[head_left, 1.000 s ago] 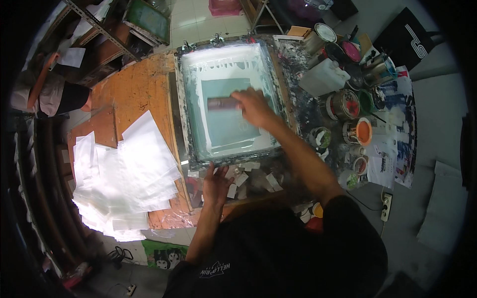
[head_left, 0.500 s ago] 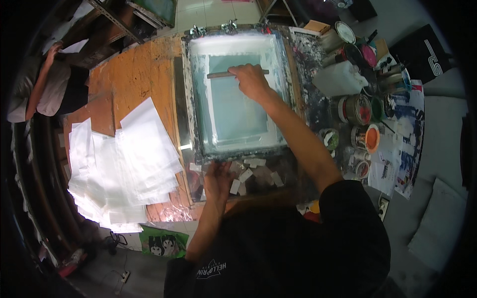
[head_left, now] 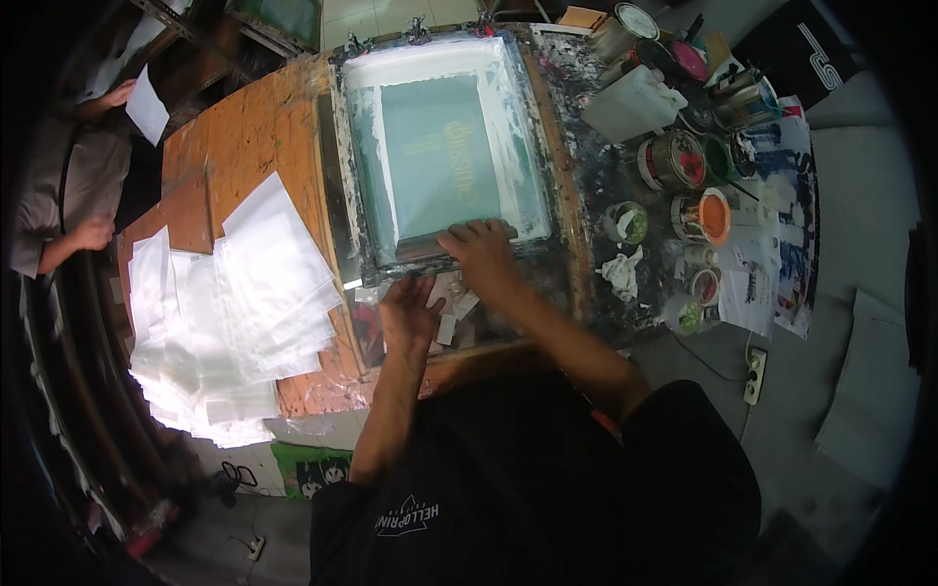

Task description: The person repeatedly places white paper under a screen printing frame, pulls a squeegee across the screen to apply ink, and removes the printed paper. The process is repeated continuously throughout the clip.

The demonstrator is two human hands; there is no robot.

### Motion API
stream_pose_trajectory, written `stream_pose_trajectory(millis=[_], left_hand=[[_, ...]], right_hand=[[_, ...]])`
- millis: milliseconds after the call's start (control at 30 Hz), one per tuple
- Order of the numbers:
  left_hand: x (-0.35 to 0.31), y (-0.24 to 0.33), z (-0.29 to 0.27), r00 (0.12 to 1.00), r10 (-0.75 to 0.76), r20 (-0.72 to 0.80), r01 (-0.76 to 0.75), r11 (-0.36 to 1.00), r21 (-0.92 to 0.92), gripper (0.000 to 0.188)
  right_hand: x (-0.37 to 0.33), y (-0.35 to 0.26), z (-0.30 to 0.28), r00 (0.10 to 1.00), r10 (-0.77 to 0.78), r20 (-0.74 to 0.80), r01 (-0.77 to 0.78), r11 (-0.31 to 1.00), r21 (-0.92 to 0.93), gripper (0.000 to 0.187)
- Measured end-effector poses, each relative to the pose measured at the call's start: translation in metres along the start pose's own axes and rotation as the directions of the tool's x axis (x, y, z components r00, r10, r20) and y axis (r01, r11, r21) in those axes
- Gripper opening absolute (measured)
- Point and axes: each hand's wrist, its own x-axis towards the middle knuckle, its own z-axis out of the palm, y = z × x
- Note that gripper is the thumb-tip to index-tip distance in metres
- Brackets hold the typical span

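A flat printing screen (head_left: 440,146) with a teal mesh panel smeared in white ink is lying on the counter (head_left: 254,127); a squeegee (head_left: 440,246) is resting across its near edge.

Both hands forward: right hand (head_left: 482,251) curled palm-down, left hand (head_left: 410,314) flat.

Dim fisheye view, black vignetted rim
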Motion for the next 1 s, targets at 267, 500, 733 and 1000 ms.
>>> stream_pose_trajectory(millis=[267,500,733,1000], left_hand=[[-0.084,0.052,0.061,0.924,0.217,0.314,-0.229,0.973,0.002,0.026],[0.015,0.122,0.154,0.562,0.663,0.495,-0.826,0.474,0.304,0.031],[0.201,0.109,0.147,0.123,0.564,0.817,-0.347,-0.747,0.567,0.013],[-0.009,0.136,0.159,0.642,0.236,0.730,-0.766,0.237,0.597,0.014]], right_hand=[[0.056,-0.029,-0.111,0.931,-0.184,-0.316,0.166,0.983,-0.083,0.030],[0.167,-0.027,-0.226,0.940,-0.166,-0.299,0.122,0.980,-0.160,0.053],[0.227,-0.018,-0.264,0.941,-0.185,-0.284,0.131,0.971,-0.201,0.048],[0.272,-0.042,-0.310,0.983,0.149,0.105,-0.157,0.985,0.067,0.053]])
